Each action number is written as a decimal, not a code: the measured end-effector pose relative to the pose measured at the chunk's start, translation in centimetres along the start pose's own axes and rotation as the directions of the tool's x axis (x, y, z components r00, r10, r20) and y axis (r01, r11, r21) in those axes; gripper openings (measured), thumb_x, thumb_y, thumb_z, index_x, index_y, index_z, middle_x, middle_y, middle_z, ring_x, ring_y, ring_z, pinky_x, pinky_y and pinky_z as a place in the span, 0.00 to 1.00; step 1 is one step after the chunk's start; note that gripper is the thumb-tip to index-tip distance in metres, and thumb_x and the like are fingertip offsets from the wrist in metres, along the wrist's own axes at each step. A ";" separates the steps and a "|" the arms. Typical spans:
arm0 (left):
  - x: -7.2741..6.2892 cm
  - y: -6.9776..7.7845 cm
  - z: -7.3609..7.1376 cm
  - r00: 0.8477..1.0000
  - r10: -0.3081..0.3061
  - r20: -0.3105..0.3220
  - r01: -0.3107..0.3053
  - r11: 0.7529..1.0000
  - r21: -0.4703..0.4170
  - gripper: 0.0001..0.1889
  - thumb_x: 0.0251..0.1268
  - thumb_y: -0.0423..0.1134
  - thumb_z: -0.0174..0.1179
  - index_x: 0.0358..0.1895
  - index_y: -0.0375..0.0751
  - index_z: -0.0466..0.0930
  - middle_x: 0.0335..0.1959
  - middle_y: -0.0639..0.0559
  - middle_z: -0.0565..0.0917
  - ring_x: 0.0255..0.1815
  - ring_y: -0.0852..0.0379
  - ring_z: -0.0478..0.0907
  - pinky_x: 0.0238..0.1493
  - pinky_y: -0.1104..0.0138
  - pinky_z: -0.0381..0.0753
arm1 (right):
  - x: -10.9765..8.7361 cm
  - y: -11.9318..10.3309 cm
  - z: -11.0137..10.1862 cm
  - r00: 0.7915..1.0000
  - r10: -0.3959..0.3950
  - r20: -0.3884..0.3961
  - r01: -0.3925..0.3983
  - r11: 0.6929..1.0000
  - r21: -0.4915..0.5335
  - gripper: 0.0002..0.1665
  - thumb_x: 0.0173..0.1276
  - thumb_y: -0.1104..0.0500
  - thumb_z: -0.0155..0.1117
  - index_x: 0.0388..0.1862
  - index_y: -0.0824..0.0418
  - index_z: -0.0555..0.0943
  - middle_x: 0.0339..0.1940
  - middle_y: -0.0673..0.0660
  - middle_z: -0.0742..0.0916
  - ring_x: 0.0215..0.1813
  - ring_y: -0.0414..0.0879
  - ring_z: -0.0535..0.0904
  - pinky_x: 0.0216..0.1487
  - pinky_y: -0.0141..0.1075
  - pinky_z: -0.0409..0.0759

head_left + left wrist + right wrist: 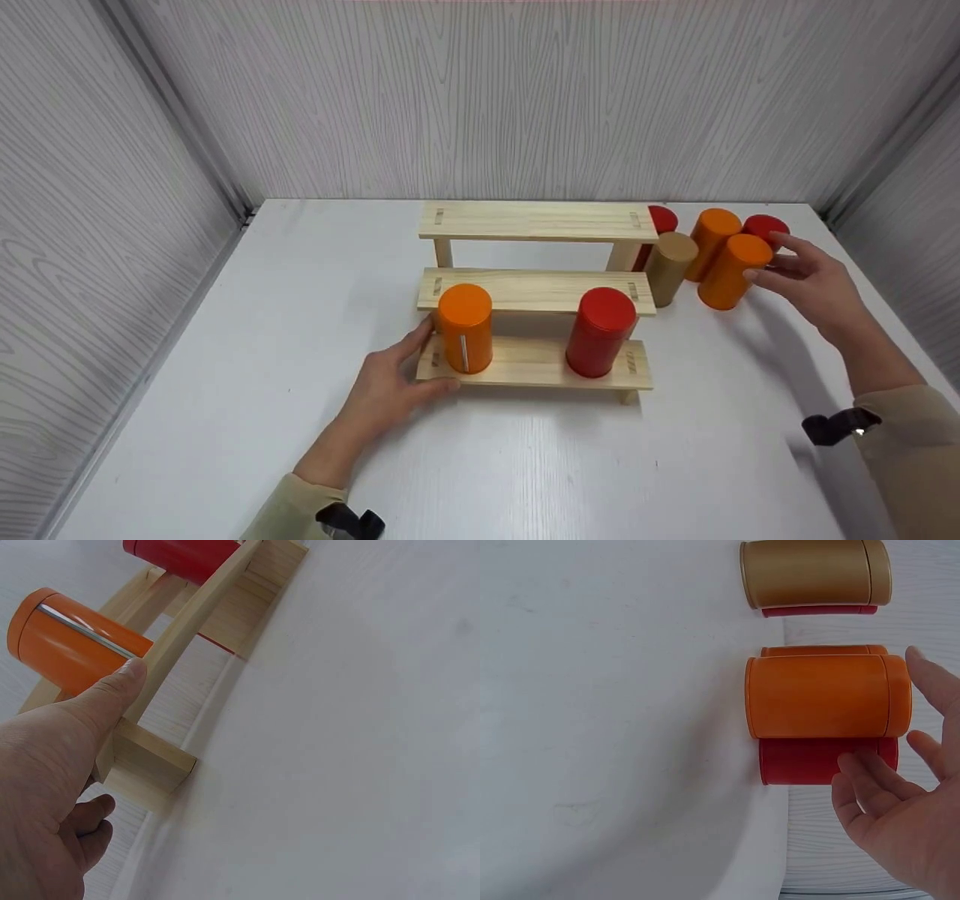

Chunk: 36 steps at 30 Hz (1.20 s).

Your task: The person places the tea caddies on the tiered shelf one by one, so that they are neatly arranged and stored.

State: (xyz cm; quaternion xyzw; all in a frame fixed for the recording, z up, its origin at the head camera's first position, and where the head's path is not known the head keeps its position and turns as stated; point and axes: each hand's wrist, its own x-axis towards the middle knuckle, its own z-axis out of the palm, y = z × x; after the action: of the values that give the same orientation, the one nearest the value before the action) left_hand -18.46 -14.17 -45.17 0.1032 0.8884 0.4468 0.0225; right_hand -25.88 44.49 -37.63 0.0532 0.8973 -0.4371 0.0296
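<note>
A three-tier wooden shelf [536, 221] stands mid-table. On its lowest board are an orange canister [465, 330] with a pale vertical strip and a red canister [600, 334]. My left hand [386, 394] grips the left end of that board, thumb along the front edge beside the orange canister; its other fingers are partly hidden. On the right, my right hand [810, 285] reaches around the lid of the front orange canister [724, 281], fingers spread. In the right wrist view its lower fingers overlap the red canister [799, 761] behind.
Right of the shelf, a gold canister [667, 270] stands before a red canister [662, 217] partly hidden by the shelf. Another orange canister [709, 240] stands close behind the front one. Textured panels [525, 97] bound the white table [480, 465] at back and sides.
</note>
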 end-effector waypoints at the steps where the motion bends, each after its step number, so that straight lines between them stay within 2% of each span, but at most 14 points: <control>1: 0.0 0.0 0.0 1.000 0.002 0.000 -0.002 1.000 0.000 0.57 0.51 0.68 0.79 0.84 0.61 0.60 0.79 0.58 0.69 0.82 0.49 0.63 0.81 0.48 0.63 | 0.1 0.0 0.0 1.000 0.000 0.006 0.000 1.000 -0.008 0.61 0.70 0.30 0.68 0.91 0.48 0.48 0.82 0.68 0.68 0.73 0.54 0.71 0.57 0.22 0.78; 4: 0.0 0.1 -0.1 1.000 0.007 0.003 -0.007 1.000 -0.011 0.57 0.51 0.67 0.79 0.84 0.60 0.60 0.79 0.58 0.69 0.82 0.50 0.63 0.81 0.49 0.63 | 0.3 0.1 0.0 1.000 -0.007 0.016 0.007 0.999 -0.031 0.62 0.70 0.31 0.68 0.91 0.47 0.47 0.82 0.69 0.67 0.77 0.62 0.67 0.64 0.30 0.79; 8: 0.1 0.1 -0.1 1.000 0.011 0.004 -0.011 1.000 -0.025 0.57 0.52 0.66 0.80 0.84 0.59 0.61 0.79 0.58 0.69 0.82 0.50 0.63 0.81 0.49 0.62 | 0.8 0.2 0.2 1.000 -0.015 0.024 0.016 0.999 -0.043 0.62 0.71 0.31 0.69 0.91 0.46 0.47 0.82 0.69 0.66 0.78 0.64 0.66 0.74 0.51 0.74; 10: 0.1 0.1 0.0 1.000 0.011 0.005 -0.011 1.000 -0.023 0.56 0.52 0.66 0.79 0.84 0.60 0.61 0.79 0.58 0.69 0.82 0.51 0.63 0.81 0.50 0.62 | 0.9 0.2 0.3 0.999 -0.014 0.031 0.015 0.999 -0.046 0.62 0.70 0.30 0.69 0.91 0.46 0.46 0.83 0.69 0.66 0.78 0.64 0.65 0.74 0.56 0.73; 12: 0.2 0.0 0.0 1.000 0.010 0.005 -0.010 1.000 -0.021 0.56 0.52 0.66 0.79 0.84 0.60 0.61 0.79 0.59 0.69 0.82 0.51 0.63 0.81 0.50 0.62 | 1.0 0.2 0.3 0.999 -0.013 0.035 0.015 0.999 -0.048 0.63 0.70 0.30 0.69 0.91 0.46 0.47 0.83 0.69 0.65 0.78 0.65 0.65 0.73 0.51 0.75; 14: 0.2 0.0 0.0 1.000 0.013 0.004 -0.013 1.000 -0.020 0.56 0.52 0.65 0.80 0.84 0.60 0.60 0.79 0.58 0.69 0.82 0.51 0.63 0.81 0.50 0.62 | 1.0 0.2 0.4 0.999 -0.015 0.032 0.016 0.999 -0.050 0.62 0.69 0.30 0.69 0.91 0.47 0.48 0.82 0.68 0.65 0.78 0.65 0.65 0.69 0.40 0.79; 17: 0.1 -0.1 0.0 1.000 0.017 0.001 -0.017 1.000 -0.020 0.56 0.52 0.64 0.80 0.84 0.59 0.60 0.79 0.58 0.69 0.82 0.50 0.63 0.81 0.50 0.62 | 1.0 0.3 0.4 1.000 -0.021 0.024 0.022 0.999 -0.047 0.61 0.70 0.31 0.70 0.90 0.49 0.50 0.81 0.67 0.66 0.76 0.64 0.67 0.56 0.24 0.79; 19: 0.1 -0.1 0.0 1.000 0.022 -0.001 -0.022 1.000 -0.022 0.56 0.52 0.64 0.80 0.84 0.59 0.60 0.79 0.57 0.69 0.82 0.50 0.63 0.81 0.49 0.62 | 1.0 0.3 0.6 1.000 -0.024 0.019 0.024 0.999 -0.043 0.60 0.70 0.31 0.70 0.90 0.50 0.52 0.80 0.67 0.67 0.75 0.63 0.68 0.49 0.19 0.77; 22: 0.0 -0.1 0.0 1.000 0.023 -0.002 -0.023 1.000 -0.021 0.56 0.52 0.64 0.80 0.84 0.59 0.60 0.79 0.57 0.69 0.82 0.50 0.63 0.81 0.49 0.62 | 1.0 0.3 0.8 1.000 -0.023 0.019 0.024 0.999 -0.043 0.60 0.69 0.30 0.69 0.89 0.50 0.53 0.78 0.66 0.69 0.74 0.62 0.68 0.47 0.17 0.74; 30: 0.0 -0.1 0.1 1.000 0.017 -0.002 -0.017 1.000 -0.006 0.56 0.52 0.64 0.80 0.84 0.58 0.60 0.78 0.55 0.70 0.82 0.49 0.63 0.81 0.49 0.62 | 1.0 0.2 1.2 1.000 -0.013 0.021 0.014 0.999 -0.034 0.60 0.69 0.30 0.69 0.89 0.51 0.54 0.80 0.66 0.67 0.75 0.64 0.67 0.47 0.17 0.76; 36: 0.0 0.0 0.0 1.000 0.018 -0.003 -0.018 1.000 -0.002 0.56 0.52 0.64 0.80 0.84 0.59 0.60 0.79 0.56 0.70 0.82 0.50 0.63 0.81 0.49 0.62 | 0.9 0.1 1.4 0.999 -0.037 -0.006 0.036 0.999 -0.016 0.53 0.72 0.32 0.68 0.86 0.52 0.59 0.79 0.63 0.69 0.71 0.59 0.70 0.48 0.17 0.77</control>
State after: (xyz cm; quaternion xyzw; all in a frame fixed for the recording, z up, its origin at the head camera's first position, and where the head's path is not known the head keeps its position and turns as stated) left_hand -18.45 -14.20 -45.15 0.1106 0.8870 0.4480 0.0173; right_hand -26.74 43.53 -38.70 0.0380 0.9017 -0.4303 0.0191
